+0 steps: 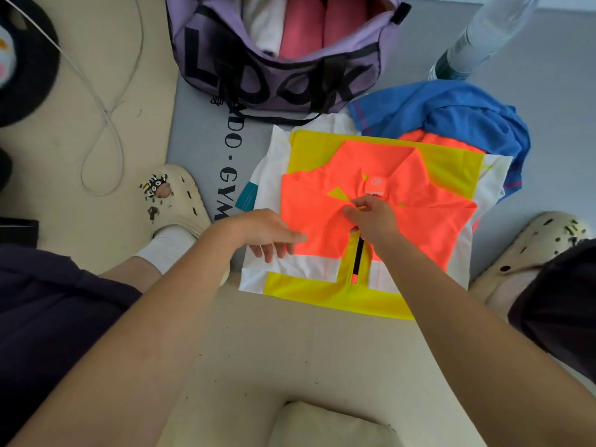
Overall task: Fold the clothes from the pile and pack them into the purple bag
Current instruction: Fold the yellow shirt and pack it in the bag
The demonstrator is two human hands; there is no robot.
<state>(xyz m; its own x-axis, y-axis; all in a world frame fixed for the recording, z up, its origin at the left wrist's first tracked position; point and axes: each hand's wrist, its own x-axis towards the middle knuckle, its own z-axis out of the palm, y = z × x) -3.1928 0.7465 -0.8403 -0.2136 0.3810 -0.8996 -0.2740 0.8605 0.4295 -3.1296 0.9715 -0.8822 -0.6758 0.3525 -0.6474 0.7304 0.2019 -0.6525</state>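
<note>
An orange, yellow and white jacket (419, 221) lies spread flat on the floor in front of me. My right hand (374, 221) pinches the orange fabric near the zip at the jacket's middle. My left hand (271, 235) rests flat, fingers straight, on the jacket's left part. The purple bag (225, 75) stands open beyond the jacket, with pink and white folded clothes (303, 24) inside. A blue garment (451, 114) lies crumpled at the jacket's far right corner, over an orange piece.
A grey mat (196, 137) with black lettering lies under the bag and jacket. A plastic water bottle (477, 37) lies at the top right. My two cream clogs (180, 201) flank the jacket. A white cord (106, 117) loops on the floor at left.
</note>
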